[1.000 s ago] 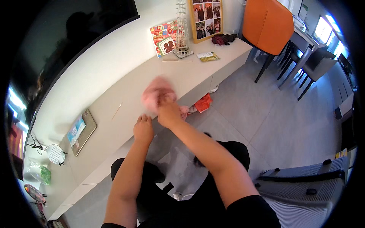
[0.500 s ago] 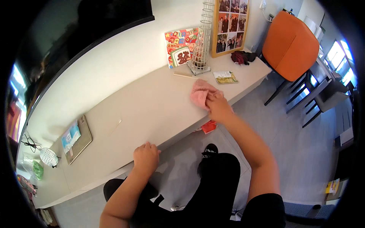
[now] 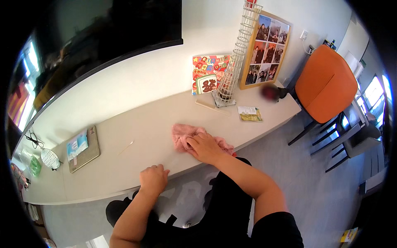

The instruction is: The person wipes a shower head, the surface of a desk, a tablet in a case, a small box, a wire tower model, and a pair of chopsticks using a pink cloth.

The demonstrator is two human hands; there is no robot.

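Observation:
A crumpled pink cloth (image 3: 182, 134) lies on the long pale tabletop (image 3: 115, 173), spread toward its front edge. My right hand (image 3: 205, 149) presses down on it, fingers bent into the fabric. At the front edge my left hand (image 3: 154, 180) rests with its fingers curled in, and nothing shows in them. Left of the cloth lies a thin stick with a white tip (image 3: 128, 146), like a cotton swab. Beyond the cloth are a flat light-coloured stick (image 3: 211, 107) and a small white and yellow-green packet (image 3: 249, 114).
At the back stand a wire tower model (image 3: 233, 70), a red patterned card (image 3: 202, 68) and a framed photo collage (image 3: 266, 51). A tablet-like slab (image 3: 93, 151) with a blue packet (image 3: 77, 146) lies left. A screen (image 3: 107, 37) overhangs the back; an orange chair (image 3: 326, 84) stands right.
My right hand has slid the pink cloth leftward along the tabletop, away from the small packet. My left hand keeps its place at the front edge. The whole view has shifted a little.

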